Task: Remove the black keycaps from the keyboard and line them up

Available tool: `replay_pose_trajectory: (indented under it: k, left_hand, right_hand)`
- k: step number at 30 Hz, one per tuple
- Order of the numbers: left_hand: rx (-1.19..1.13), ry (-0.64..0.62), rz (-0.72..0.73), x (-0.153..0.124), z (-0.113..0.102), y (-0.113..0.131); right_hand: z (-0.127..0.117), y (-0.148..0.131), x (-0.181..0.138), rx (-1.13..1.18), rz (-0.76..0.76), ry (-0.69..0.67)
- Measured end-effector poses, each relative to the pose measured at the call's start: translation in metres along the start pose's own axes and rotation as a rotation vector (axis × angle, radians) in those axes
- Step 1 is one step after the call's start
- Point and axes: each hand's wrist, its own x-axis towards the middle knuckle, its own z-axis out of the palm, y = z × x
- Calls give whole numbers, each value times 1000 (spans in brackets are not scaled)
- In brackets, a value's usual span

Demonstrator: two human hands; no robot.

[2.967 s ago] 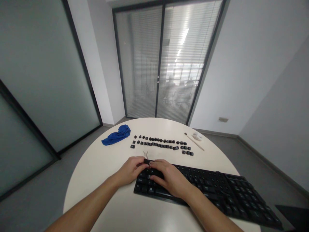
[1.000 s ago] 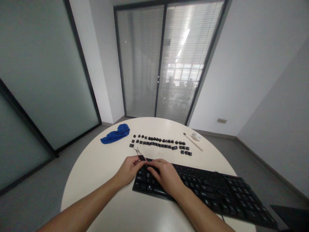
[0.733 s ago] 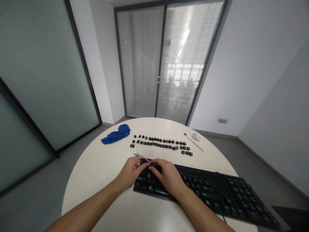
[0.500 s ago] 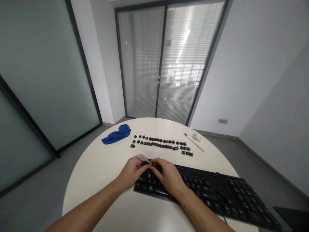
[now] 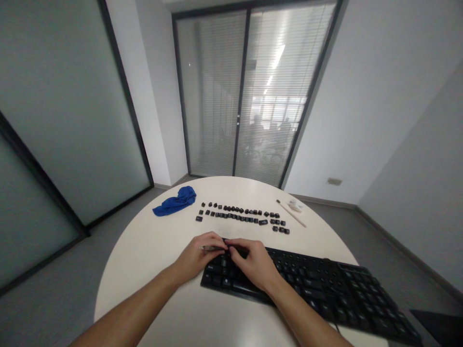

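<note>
A black keyboard (image 5: 318, 284) lies across the near side of a round white table (image 5: 155, 250). Both my hands are at its left end. My left hand (image 5: 197, 258) is closed on a small binder clip (image 5: 211, 248), whose wire arms point left and lie nearly flat, at the keyboard's top left corner. My right hand (image 5: 253, 264) rests on the keys beside it, fingers curled and pinching at the same spot; what they hold is hidden. Beyond the hands, several loose black keycaps (image 5: 242, 215) lie in rows on the table.
A crumpled blue cloth (image 5: 175, 201) lies at the table's far left. A thin stick (image 5: 292, 213) and a small white object (image 5: 294, 206) lie at the far right. Glass partitions and a blinded sliding door stand behind the table.
The binder clip in my left hand has tipped from upright, wire arms up, to nearly flat with the arms pointing left. Both hands stayed at the keyboard's top left corner.
</note>
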Motion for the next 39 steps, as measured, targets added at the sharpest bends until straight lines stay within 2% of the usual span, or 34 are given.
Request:
replay_pose_trajectory:
  k: [5, 10, 14, 19, 23, 28, 35, 39]
  left_hand:
    - [83, -118, 61, -2, -5, 3]
    - [178, -196, 122, -1, -6, 7]
    - [210, -192, 105, -1, -4, 8]
    - [259, -224, 103, -1, -5, 9]
    - [264, -249, 98, -2, -6, 11]
    - [259, -228, 92, -2, -6, 12]
    - [226, -138, 76, -1, -11, 12]
    - [238, -185, 116, -2, -15, 9]
  right_hand:
    - [0, 5, 2, 44, 33, 4]
    - [2, 8, 1, -42, 56, 19]
    - [2, 7, 0, -97, 49, 29]
    - [0, 9, 2, 4, 90, 16]
    - [0, 13, 4, -7, 33, 29]
    - [0, 16, 5, -23, 28, 87]
    - [-2, 14, 7, -74, 44, 66]
    - [-4, 12, 15, -154, 36, 51]
